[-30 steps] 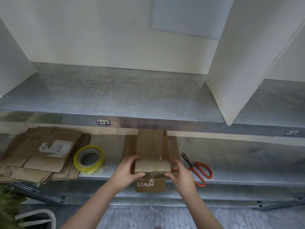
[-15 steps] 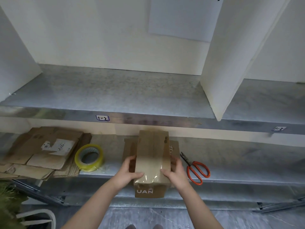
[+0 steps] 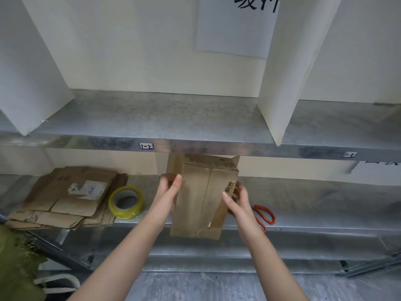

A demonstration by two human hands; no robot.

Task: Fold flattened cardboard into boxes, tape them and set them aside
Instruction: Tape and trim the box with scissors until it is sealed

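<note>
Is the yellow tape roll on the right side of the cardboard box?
No, the tape roll lies left of the cardboard box, beside the flattened cardboard; the scissors lie on its right.

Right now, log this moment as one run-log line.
cardboard box: between hands | left hand: flat on side | right hand: flat on opposite side | nearby: tape roll, scissors

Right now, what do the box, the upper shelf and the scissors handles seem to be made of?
Box: brown cardboard, matte; creases and folded flaps show it.
Upper shelf: probably galvanised steel, judging by the grey, mottled, slightly shiny surface.
Scissors handles: likely plastic, being smooth and glossy orange-red.
</note>
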